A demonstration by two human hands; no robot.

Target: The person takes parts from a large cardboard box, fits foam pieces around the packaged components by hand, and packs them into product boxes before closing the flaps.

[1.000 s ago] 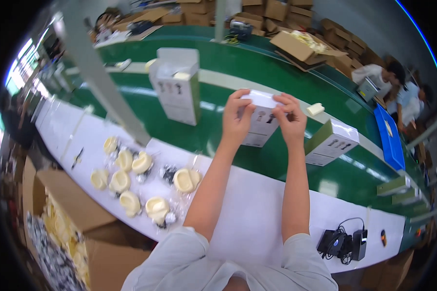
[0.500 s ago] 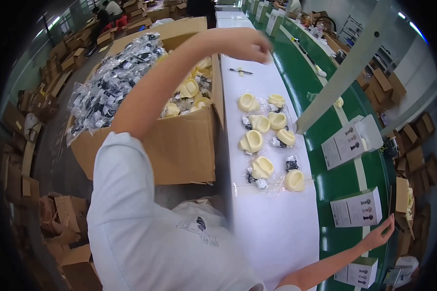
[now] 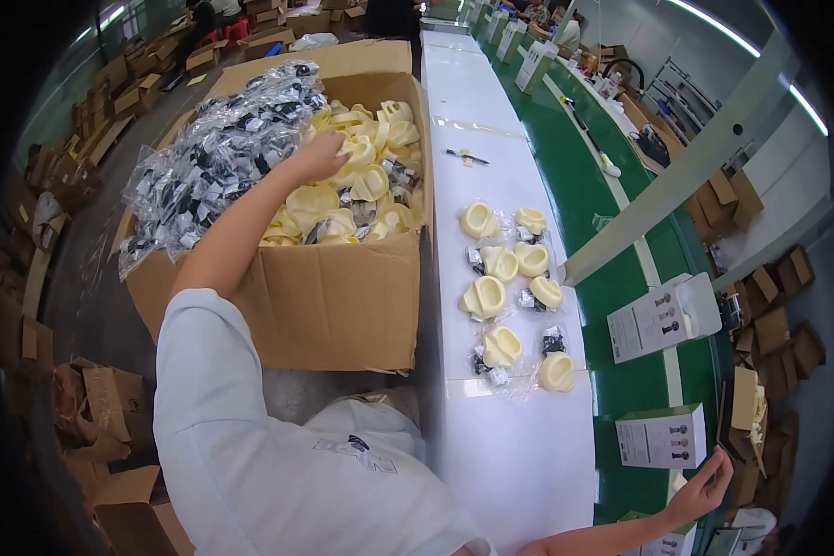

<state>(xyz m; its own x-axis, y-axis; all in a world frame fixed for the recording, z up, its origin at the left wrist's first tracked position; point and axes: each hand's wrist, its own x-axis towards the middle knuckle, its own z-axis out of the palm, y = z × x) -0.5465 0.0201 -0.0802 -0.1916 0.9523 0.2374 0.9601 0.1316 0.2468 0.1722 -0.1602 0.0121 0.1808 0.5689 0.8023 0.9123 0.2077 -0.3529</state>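
My left hand (image 3: 322, 156) reaches into a large cardboard box (image 3: 334, 310), over a heap of cream plastic parts (image 3: 369, 183). Its fingers curl down among the parts, and their tips are hidden, so any hold cannot be made out. Beside it in the same box lies a big pile of clear bags with small black and white pieces (image 3: 218, 153). At the lower right, my right hand (image 3: 701, 484) rests by the green conveyor's outer edge, fingers stretched and apart. Several bagged cream parts (image 3: 483, 296) lie in two rough columns on the white table (image 3: 519, 454).
A dark pen (image 3: 467, 157) lies farther up the table. White printed cartons (image 3: 663, 437) stand on the green conveyor (image 3: 607, 301), one open-topped (image 3: 663, 320). A slanted pale post (image 3: 658, 171) rises at the conveyor. Open cardboard boxes (image 3: 111, 398) crowd the floor at left.
My left hand has swung from above the far table, left and down into the box of cream parts. My right hand stays by the conveyor edge. The view has shifted slightly.
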